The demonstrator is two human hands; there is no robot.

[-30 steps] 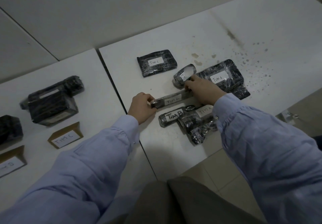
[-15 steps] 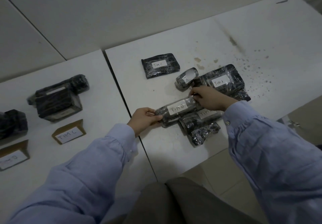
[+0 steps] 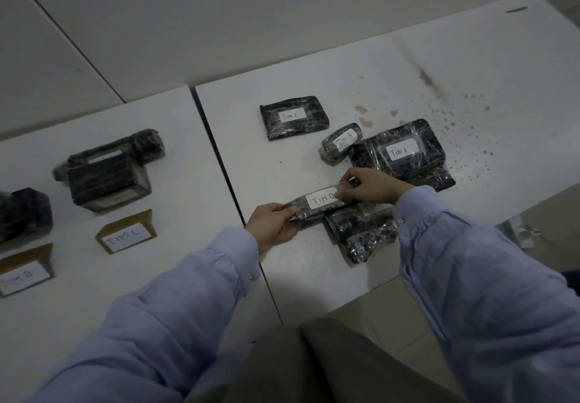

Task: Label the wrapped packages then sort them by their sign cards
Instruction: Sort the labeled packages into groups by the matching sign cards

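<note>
A: What has shifted since a second ago?
B: The long package [image 3: 320, 201] has turned label-up and dropped lower in the frame, over the pile [image 3: 361, 233] at centre. The left hand [image 3: 270, 224] pinches its left end. The right hand [image 3: 373, 187] grips the other end, fingers curled over the wrap.
A: Anything hard to read?
B: Its label says TIM B, the last letter half under the right fingers. The pile's labels are nearly all covered. At the left edge a sign card [image 3: 25, 272] is blurred, and the package behind it is cut off. The TIM C card [image 3: 127, 233] reads plainly.
A: And around them?
B: Two white tables: the right table [image 3: 282, 158] is stained and speckled toward the upper right, and the left table [image 3: 175, 208] holds the cards. Pale floor tiles [image 3: 376, 318] lie below.
</note>
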